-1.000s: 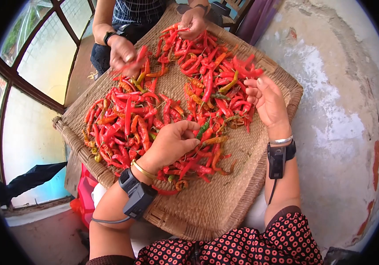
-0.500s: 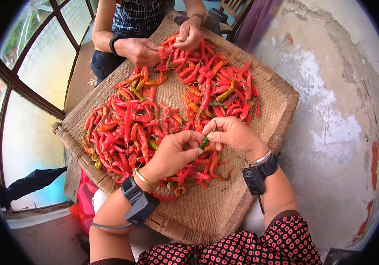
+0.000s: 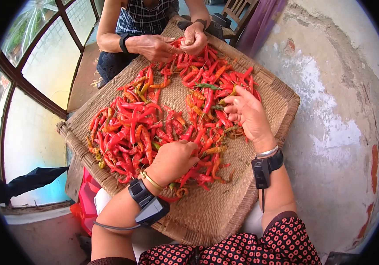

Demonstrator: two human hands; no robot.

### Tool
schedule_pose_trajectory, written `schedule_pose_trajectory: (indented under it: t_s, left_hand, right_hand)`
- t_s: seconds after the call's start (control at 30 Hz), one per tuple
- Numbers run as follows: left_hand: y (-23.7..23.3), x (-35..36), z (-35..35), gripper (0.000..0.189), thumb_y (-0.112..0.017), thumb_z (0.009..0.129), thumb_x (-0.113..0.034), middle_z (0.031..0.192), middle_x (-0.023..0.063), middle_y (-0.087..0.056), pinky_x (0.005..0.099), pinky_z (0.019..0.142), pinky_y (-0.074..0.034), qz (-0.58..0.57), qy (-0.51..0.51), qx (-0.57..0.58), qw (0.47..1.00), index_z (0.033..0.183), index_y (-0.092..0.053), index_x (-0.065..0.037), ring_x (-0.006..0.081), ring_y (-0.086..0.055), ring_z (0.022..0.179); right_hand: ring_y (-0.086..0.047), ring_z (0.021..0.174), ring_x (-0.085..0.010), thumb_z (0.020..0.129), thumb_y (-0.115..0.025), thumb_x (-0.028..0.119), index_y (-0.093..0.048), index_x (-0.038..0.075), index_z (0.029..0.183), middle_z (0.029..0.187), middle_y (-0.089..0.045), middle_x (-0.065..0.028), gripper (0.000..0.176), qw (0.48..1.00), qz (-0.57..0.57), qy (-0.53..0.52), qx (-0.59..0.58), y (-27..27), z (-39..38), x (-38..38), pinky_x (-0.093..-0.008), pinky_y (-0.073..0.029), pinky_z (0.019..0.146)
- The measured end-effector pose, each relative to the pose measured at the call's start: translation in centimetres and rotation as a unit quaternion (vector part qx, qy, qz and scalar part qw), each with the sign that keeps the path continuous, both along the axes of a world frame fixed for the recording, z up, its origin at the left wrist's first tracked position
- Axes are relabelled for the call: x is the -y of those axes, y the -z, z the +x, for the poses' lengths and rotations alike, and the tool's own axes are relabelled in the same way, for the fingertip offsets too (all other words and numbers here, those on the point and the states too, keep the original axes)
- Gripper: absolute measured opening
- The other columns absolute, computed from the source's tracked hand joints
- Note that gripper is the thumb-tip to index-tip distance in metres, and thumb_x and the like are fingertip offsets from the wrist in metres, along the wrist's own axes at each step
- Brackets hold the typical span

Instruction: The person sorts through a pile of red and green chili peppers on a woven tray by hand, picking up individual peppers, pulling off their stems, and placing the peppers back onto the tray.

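My left hand (image 3: 174,163) rests low over the near part of a heap of red chili peppers (image 3: 130,119), its fingers curled. What they hold, if anything, is hidden. My right hand (image 3: 248,115) hovers at the right edge of the heap, fingers loosely apart, the index finger stretched upward near an olive-coloured chili (image 3: 233,92). Nothing shows in its grasp. A green chili (image 3: 208,86) lies on top of the red ones, beyond my right hand. Some orange and brownish chilies (image 3: 216,150) lie between my hands.
The chilies lie on a woven tray (image 3: 216,212) with a raised rim. Across it, another person's hands (image 3: 163,46) work close together over the far chilies. A plastered wall (image 3: 326,132) stands at right, windows (image 3: 39,119) at left. A folded black umbrella (image 3: 30,183) is at lower left.
My hands have parted. The right released the green chili, which now lies on the heap, and moved up and right. The left lowered slightly onto the chilies.
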State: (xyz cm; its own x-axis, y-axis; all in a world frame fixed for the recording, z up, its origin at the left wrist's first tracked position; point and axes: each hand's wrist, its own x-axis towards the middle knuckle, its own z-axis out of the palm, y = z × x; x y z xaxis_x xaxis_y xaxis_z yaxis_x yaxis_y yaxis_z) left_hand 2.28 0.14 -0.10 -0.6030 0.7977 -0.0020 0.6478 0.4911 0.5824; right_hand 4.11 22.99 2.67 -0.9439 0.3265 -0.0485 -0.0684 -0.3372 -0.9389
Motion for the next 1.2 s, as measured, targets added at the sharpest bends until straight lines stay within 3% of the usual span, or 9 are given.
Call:
schedule_pose_trajectory:
  t_s: [0.13, 0.23, 0.37, 0.47, 0.67, 0.77, 0.83, 0.93, 1.2]
  left_hand:
    - [0.2, 0.2, -0.1, 0.025, -0.064, 0.073, -0.023, 0.080, 0.0130, -0.060, 0.0403, 0.065, -0.048, -0.047, -0.011, -0.014, 0.999, 0.091, -0.060, -0.006, 0.0310, -0.060, 0.074]
    - [0.5, 0.3, -0.2, 0.028, -0.064, 0.072, -0.024, 0.080, 0.0123, -0.060, 0.0406, 0.065, -0.049, -0.092, 0.010, -0.031, 0.995, 0.093, -0.060, -0.006, 0.0312, -0.060, 0.074]
    - [0.3, 0.2, -0.2, 0.023, -0.063, 0.073, -0.023, 0.079, 0.0118, -0.060, 0.0406, 0.064, -0.049, -0.099, 0.007, -0.040, 0.994, 0.089, -0.061, -0.007, 0.0307, -0.060, 0.074]
    - [0.6, 0.1, -0.3, 0.018, -0.061, 0.073, -0.020, 0.077, 0.0114, -0.060, 0.0407, 0.064, -0.049, -0.110, 0.013, -0.036, 0.993, 0.085, -0.062, -0.007, 0.0301, -0.061, 0.073]
    - [0.5, 0.0, -0.5, 0.014, -0.062, 0.073, -0.015, 0.079, 0.0120, -0.060, 0.0371, 0.061, -0.049, -0.031, 0.016, -0.018, 0.999, 0.083, -0.062, -0.006, 0.0259, -0.061, 0.068]
    - [0.0, -0.1, -0.8, 0.011, -0.063, 0.077, -0.008, 0.076, 0.0084, -0.061, 0.0288, 0.058, -0.049, 0.115, -0.021, 0.124, 0.985, 0.087, -0.060, -0.004, 0.0148, -0.060, 0.064]
    - [0.3, -0.4, -0.8, 0.010, -0.062, 0.081, -0.007, 0.075, 0.0041, -0.061, 0.0259, 0.056, -0.048, 0.253, -0.103, 0.378, 0.885, 0.087, -0.056, -0.001, 0.0137, -0.058, 0.062]
    - [-1.1, -0.4, -0.9, 0.008, -0.056, 0.086, -0.003, 0.076, -0.0003, -0.059, 0.0171, 0.054, -0.044, 0.247, -0.138, 0.493, 0.823, 0.093, -0.053, -0.005, 0.0048, -0.054, 0.062]
    - [-0.1, -0.1, -1.3, 0.011, -0.057, 0.087, -0.014, 0.072, 0.0010, -0.059, 0.0197, 0.051, -0.044, 0.241, -0.127, 0.431, 0.860, 0.090, -0.054, -0.005, 0.0075, -0.054, 0.056]
  right_hand:
    - [-0.059, 0.070, -0.0096, 0.084, -0.058, 0.013, -0.050, -0.005, 0.115, 0.086, -0.062, -0.0064, 0.036, 0.964, 0.198, -0.127, 0.127, 1.1, 0.4, -0.3, -0.0211, -0.048, 0.062]
    - [-0.060, 0.069, -0.0131, 0.081, -0.059, 0.013, -0.059, -0.001, 0.103, 0.077, -0.063, -0.0047, 0.026, 0.833, 0.464, -0.265, 0.146, 1.4, 1.1, 0.1, -0.0267, -0.047, 0.062]
    - [-0.062, 0.069, -0.0229, 0.072, -0.064, 0.014, -0.061, 0.004, 0.095, 0.073, -0.062, -0.0103, 0.025, 0.714, 0.615, -0.319, 0.106, 2.5, 2.2, 0.6, -0.0325, -0.048, 0.065]
    - [-0.061, 0.068, -0.0244, 0.072, -0.064, 0.013, -0.061, 0.005, 0.095, 0.073, -0.062, -0.0100, 0.025, 0.685, 0.670, -0.283, 0.047, 3.8, 2.3, 1.4, -0.0336, -0.048, 0.063]
    - [-0.061, 0.066, -0.0183, 0.072, -0.066, 0.012, -0.058, 0.005, 0.106, 0.072, -0.061, -0.0069, 0.036, 0.785, 0.504, -0.359, 0.030, 2.0, 1.9, 3.1, -0.0307, -0.047, 0.060]
    - [-0.060, 0.068, -0.0143, 0.075, -0.065, 0.014, -0.059, 0.005, 0.105, 0.073, -0.062, -0.0059, 0.032, 0.823, 0.409, -0.383, 0.089, 1.1, 2.0, 3.3, -0.0285, -0.047, 0.064]
    - [-0.059, 0.067, -0.0121, 0.076, -0.065, 0.013, -0.060, 0.003, 0.104, 0.074, -0.062, -0.0053, 0.030, 0.869, 0.338, -0.354, 0.069, 2.4, 2.3, 3.4, -0.0270, -0.047, 0.062]
    - [-0.058, 0.064, -0.0092, 0.078, -0.064, 0.012, -0.061, 0.001, 0.101, 0.074, -0.063, -0.0047, 0.026, 0.906, 0.285, -0.304, 0.080, 1.7, 2.5, 3.7, -0.0247, -0.047, 0.059]
    - [-0.055, 0.058, -0.0061, 0.080, -0.063, 0.011, -0.061, 0.000, 0.092, 0.071, -0.061, -0.0030, 0.016, 0.922, 0.269, -0.268, 0.080, 0.3, 2.5, 3.3, -0.0212, -0.046, 0.053]
